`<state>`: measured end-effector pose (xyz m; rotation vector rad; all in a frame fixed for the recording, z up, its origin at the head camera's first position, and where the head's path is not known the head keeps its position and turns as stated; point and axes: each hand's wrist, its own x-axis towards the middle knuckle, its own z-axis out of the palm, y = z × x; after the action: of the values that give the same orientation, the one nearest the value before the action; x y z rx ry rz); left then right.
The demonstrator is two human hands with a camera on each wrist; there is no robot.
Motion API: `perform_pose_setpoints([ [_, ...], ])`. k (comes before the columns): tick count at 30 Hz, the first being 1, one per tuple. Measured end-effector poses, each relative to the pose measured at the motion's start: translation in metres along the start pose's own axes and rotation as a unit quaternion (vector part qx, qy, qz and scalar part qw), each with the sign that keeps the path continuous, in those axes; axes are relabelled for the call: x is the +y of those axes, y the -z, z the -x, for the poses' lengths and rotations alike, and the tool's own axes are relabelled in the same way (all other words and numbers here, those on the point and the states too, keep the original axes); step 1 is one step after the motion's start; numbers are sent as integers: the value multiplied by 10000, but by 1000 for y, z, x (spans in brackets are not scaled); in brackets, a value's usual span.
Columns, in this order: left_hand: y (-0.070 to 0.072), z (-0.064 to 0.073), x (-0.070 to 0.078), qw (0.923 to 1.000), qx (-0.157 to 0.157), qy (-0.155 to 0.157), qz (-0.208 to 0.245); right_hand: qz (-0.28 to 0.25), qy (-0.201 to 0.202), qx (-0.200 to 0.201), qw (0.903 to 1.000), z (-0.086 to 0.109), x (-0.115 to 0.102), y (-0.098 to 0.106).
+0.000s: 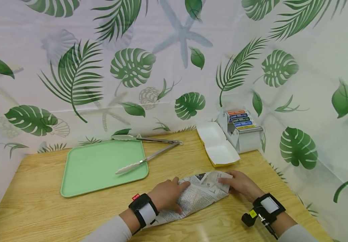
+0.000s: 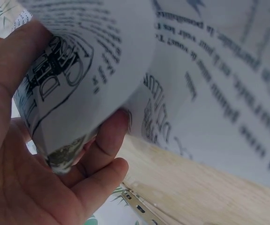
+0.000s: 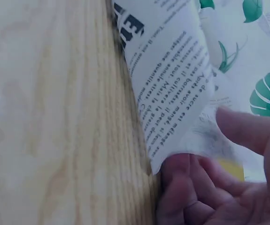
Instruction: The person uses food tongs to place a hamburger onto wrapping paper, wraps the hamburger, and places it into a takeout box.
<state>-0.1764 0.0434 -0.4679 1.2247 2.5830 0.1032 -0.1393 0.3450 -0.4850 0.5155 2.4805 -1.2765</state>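
A folded sheet of newspaper-print wrapping paper (image 1: 196, 198) lies slantwise at the front of the table. My left hand (image 1: 165, 195) grips its left part; in the left wrist view the thumb is on one side of the curled paper (image 2: 120, 61) and fingers are on the other. At the right end, my right hand (image 1: 243, 184) holds the paper's edge, thumb on top. Seen from the right wrist, curled fingers (image 3: 177, 187) sit under the paper's end (image 3: 172, 93). Whether anything lies inside the folds is hidden.
A green tray (image 1: 101, 168) is on the left, with open metal tongs (image 1: 159, 154) lying across its right side. Behind the paper stands an opened yellow box with white inside (image 1: 220, 151). A white holder with colourful small boxes (image 1: 242, 121) is at the back right, by the leaf-patterned curtain (image 1: 174, 60).
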Motion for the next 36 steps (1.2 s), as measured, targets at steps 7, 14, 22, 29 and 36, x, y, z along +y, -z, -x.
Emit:
perform_pose_setpoints([
  [7,2,2,-1,10000,-3,30,-29,141,205,72,9997,10,2,-5],
  [14,0,2,-1,10000,-6,9,-21,-940,315,893,9911,29,-12,-30],
  [22,-3,0,-2,10000,49,-28,1,-1631,95,820,9831,39,-22,-45],
  [29,-6,0,-1,10000,42,-79,40,-2241,-121,-205,9743,43,-4,-37],
  [36,-4,2,-2,9999,119,-81,3,-536,309,1155,9914,45,-8,-48],
])
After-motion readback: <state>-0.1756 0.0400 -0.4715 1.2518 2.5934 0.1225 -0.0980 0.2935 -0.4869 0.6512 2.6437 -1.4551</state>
